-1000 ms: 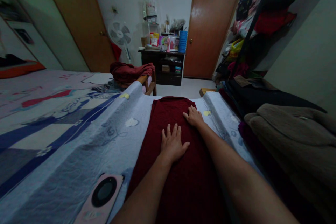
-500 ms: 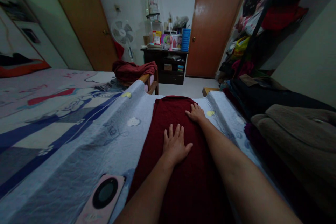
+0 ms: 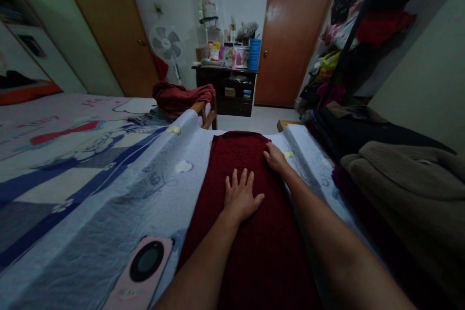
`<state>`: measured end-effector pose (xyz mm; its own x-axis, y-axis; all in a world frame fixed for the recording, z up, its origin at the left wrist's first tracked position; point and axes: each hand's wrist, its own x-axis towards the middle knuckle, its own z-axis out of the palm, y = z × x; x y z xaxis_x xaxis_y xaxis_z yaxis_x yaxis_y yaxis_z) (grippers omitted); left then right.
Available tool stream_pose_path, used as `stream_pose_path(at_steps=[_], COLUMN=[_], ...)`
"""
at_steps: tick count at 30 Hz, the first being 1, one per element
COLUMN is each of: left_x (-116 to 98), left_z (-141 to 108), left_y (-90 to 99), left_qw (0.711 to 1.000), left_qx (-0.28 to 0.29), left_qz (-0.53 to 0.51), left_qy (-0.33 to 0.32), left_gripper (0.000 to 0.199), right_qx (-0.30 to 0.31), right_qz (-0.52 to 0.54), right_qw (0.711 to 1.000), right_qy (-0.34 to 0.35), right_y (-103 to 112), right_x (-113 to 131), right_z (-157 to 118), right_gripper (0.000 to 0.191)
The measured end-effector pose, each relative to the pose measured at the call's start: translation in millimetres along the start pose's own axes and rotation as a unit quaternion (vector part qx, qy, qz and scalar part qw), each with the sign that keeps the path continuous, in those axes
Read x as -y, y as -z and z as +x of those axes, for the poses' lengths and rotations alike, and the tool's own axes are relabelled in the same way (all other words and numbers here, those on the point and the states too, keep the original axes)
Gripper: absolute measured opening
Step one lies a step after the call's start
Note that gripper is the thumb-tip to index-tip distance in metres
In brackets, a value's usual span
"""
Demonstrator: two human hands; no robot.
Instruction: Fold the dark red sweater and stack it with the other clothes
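my left hand [image 3: 240, 199] lies spread on the dark red cloth [image 3: 263, 247], centre to bottom of the frame; my right hand [image 3: 276, 158] curls at its upper-right edge, perhaps pinching, too dim to tell. a lopsided tug could crease it.

Both forearms are bare and reach forward from the bottom of the view. The left hand [image 3: 240, 199] lies palm down, its fingers spread and its thumb out to the right. The right hand [image 3: 275, 157], farther forward, has its fingers bent in, close to the thumb.
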<state>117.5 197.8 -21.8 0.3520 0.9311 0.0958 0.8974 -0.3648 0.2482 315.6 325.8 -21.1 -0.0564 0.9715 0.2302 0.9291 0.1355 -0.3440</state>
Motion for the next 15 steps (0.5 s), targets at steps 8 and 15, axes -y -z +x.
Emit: stream_pose_path(at_steps=[8,15], left_x=[1,1], left_z=[0,-1], left_y=[-2.0,-2.9], left_qw=[1.0,1.0], left_qx=[-0.006,-0.013], left_qz=[0.005,0.009], left_qy=[-0.004,-0.007], left_gripper=[0.077,0.076], right_qx=[0.072,0.088], right_qz=[-0.067,-0.064], right_qw=[0.994,0.991], right_qy=[-0.039,-0.075], right_y=[-14,-12], right_x=[19,8], right_z=[-12,17], right_gripper=[0.067,0.069])
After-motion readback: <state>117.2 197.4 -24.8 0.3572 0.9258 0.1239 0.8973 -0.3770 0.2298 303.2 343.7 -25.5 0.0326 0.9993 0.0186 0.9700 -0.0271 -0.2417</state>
